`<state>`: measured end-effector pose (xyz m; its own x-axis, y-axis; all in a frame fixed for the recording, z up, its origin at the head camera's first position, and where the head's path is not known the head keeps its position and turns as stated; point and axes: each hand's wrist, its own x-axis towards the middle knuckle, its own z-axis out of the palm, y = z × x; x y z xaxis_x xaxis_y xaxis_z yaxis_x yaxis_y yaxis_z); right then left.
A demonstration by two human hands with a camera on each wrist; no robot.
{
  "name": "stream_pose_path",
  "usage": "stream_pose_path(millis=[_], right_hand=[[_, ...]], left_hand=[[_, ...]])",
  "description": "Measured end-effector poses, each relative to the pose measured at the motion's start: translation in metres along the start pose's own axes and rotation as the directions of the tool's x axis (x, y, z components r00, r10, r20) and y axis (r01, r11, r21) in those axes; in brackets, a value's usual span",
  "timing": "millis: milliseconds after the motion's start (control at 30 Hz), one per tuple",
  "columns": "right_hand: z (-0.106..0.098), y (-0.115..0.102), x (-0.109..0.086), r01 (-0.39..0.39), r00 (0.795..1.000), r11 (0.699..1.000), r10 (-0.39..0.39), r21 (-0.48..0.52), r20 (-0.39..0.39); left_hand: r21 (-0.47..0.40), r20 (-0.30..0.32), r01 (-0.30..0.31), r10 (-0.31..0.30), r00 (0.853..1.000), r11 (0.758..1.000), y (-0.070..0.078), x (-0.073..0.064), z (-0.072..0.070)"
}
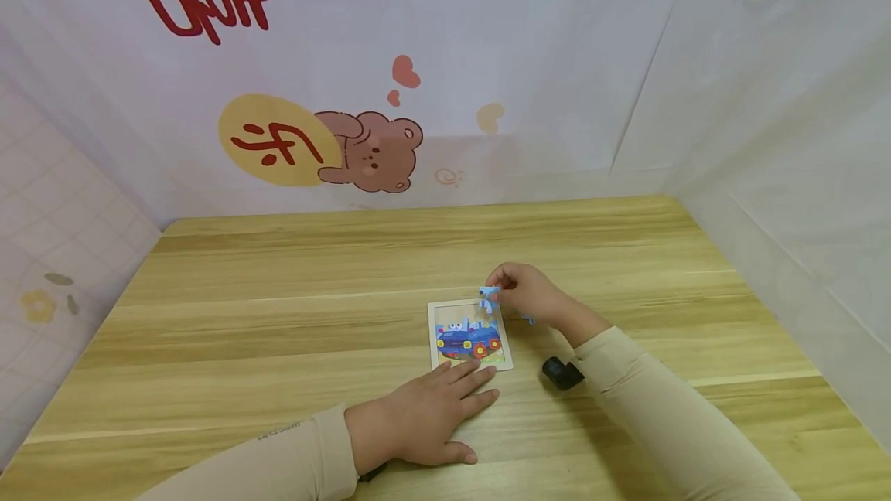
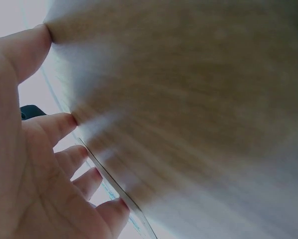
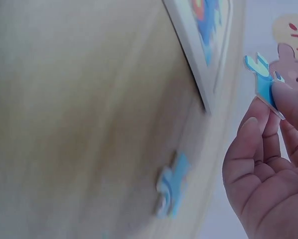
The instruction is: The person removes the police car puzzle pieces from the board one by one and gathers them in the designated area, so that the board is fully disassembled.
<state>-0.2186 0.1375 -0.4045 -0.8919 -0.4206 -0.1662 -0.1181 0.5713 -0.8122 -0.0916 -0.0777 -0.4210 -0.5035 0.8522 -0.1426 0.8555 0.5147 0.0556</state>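
A jigsaw puzzle [image 1: 465, 340] in a pale wooden frame lies on the table, showing a blue vehicle with red wheels; bare board shows along its upper part. My left hand [image 1: 435, 412] rests spread out, its fingertips on the frame's near edge. Above the far right corner, my right hand [image 1: 532, 296] pinches a light-blue puzzle piece [image 3: 263, 82] between thumb and fingers, held off the board. Another blue puzzle piece [image 3: 171, 186] lies on the table right of the frame, mostly covered by the right hand in the head view.
The wooden table [image 1: 278, 277] stretches out on all sides of the puzzle. Beside the right sleeve is a black object [image 1: 560, 373], apparently the wrist camera. A white printed sheet [image 1: 557, 60] hangs behind the table and along its sides.
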Motion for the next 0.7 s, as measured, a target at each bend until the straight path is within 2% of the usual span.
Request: stream_pose_path(millis=[233, 700], right_hand=[[-0.02, 0.005, -0.008, -0.015, 1.0, 0.998, 0.016, 0.06, -0.018], [-0.062, 0.031, -0.028, -0.114, 0.991, 0.992, 0.117, 0.055, -0.065]], left_hand=[[0.008, -0.015, -0.002, 0.002, 1.0, 1.0, 0.001, -0.001, 0.0], [-0.018, 0.0, 0.006, -0.006, 1.0, 1.0, 0.002, -0.002, -0.002]])
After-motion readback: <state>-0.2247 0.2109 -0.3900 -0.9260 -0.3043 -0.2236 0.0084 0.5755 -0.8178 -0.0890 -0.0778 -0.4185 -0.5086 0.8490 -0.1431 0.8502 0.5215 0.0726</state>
